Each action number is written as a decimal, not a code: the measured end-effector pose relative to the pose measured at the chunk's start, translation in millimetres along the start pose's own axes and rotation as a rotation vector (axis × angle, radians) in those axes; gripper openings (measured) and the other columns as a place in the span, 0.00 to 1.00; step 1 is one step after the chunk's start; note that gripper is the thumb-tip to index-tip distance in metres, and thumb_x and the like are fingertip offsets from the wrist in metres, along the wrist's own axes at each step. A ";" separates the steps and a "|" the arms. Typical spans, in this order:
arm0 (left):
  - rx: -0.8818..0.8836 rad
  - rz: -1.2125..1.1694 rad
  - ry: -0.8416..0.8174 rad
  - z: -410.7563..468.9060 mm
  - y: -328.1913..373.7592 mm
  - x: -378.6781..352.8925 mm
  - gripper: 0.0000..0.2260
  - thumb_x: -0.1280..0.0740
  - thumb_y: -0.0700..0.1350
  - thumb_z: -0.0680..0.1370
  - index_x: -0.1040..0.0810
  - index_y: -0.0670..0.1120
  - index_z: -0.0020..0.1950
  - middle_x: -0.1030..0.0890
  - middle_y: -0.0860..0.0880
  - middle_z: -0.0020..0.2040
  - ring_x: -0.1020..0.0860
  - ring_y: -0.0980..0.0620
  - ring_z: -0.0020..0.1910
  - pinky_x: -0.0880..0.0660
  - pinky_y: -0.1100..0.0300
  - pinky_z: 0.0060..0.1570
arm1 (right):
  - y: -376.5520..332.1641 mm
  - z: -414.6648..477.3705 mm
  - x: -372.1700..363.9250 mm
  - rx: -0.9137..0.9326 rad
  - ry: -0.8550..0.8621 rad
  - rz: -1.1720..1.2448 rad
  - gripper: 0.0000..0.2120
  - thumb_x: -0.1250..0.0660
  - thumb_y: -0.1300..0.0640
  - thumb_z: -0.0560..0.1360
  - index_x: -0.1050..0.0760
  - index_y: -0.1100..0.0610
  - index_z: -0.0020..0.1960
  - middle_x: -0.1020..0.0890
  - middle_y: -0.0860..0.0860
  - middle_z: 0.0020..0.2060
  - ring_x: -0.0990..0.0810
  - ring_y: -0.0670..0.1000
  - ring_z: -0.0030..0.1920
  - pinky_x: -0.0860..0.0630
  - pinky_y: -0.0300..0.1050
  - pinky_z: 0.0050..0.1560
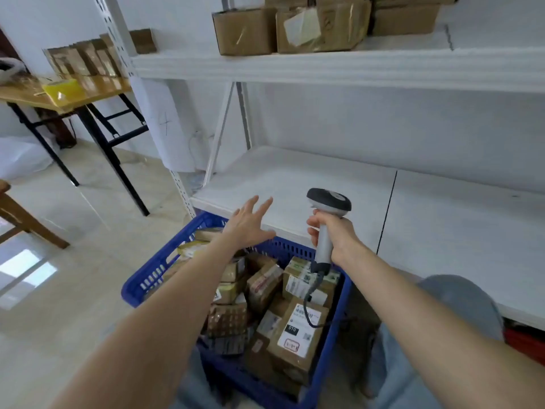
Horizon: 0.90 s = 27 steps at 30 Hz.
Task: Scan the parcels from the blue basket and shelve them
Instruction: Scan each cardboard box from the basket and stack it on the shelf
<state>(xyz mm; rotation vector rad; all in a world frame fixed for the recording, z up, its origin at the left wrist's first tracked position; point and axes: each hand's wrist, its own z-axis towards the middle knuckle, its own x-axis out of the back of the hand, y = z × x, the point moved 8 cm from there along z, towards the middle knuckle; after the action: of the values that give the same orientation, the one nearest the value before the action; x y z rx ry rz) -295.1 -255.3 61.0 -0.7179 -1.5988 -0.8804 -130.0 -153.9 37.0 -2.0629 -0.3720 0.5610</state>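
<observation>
The blue basket (pixel 141 280) sits on the floor, packed with taped cardboard parcels (pixel 292 340), and no parcel is in hand, so I judge the step to be picking one out to scan. The left hand (pixel 250 224) hovers over the basket's far rim, fingers straight and spread, holding nothing. The right hand (pixel 334 239) grips the handle of the scanner (pixel 328 200) above the basket's far right corner, its cable (pixel 308 305) trailing down over the parcels. The next move likely calls for the left hand to dip into the basket, lift a parcel label-up and present it to the scanner. Just beyond the basket the lower shelf (pixel 295 178) offers wide bare room. Its front edge runs close along the basket's far rim, and the upper shelf (pixel 324 69) limits any lift.
</observation>
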 end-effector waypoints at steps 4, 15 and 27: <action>0.071 -0.060 -0.155 -5.0 -24.0 -71.5 0.37 0.37 0.59 0.77 0.54 0.55 0.79 0.54 0.46 0.79 0.44 0.42 0.76 0.41 0.48 0.72 | 58.1 24.0 10.9 -0.138 0.048 -0.075 0.02 0.32 0.67 0.70 0.23 0.62 0.43 0.21 0.58 0.36 0.24 0.51 0.31 0.25 0.45 0.35; 0.293 -0.362 -0.544 -21.7 -19.0 -236.6 0.30 0.36 0.52 0.79 0.42 0.41 0.76 0.37 0.42 0.75 0.37 0.44 0.73 0.36 0.54 0.68 | 166.5 67.0 36.7 -0.420 0.082 -0.294 0.08 0.31 0.64 0.72 0.24 0.63 0.50 0.22 0.56 0.38 0.23 0.52 0.37 0.21 0.48 0.37; 0.419 -0.470 -0.634 -27.5 -11.5 -314.7 0.27 0.33 0.51 0.77 0.35 0.40 0.72 0.27 0.42 0.66 0.26 0.44 0.63 0.26 0.54 0.59 | 212.7 97.1 42.7 -0.553 0.088 -0.454 0.40 0.25 0.56 0.58 0.32 0.62 0.67 0.22 0.60 0.57 0.21 0.62 0.55 0.24 0.59 0.58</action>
<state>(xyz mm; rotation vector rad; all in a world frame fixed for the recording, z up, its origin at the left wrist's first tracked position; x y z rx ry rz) -228.6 -283.7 -246.7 -0.3280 -2.4946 -0.6257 -136.0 -174.6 -199.7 -2.4006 -0.9998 0.0897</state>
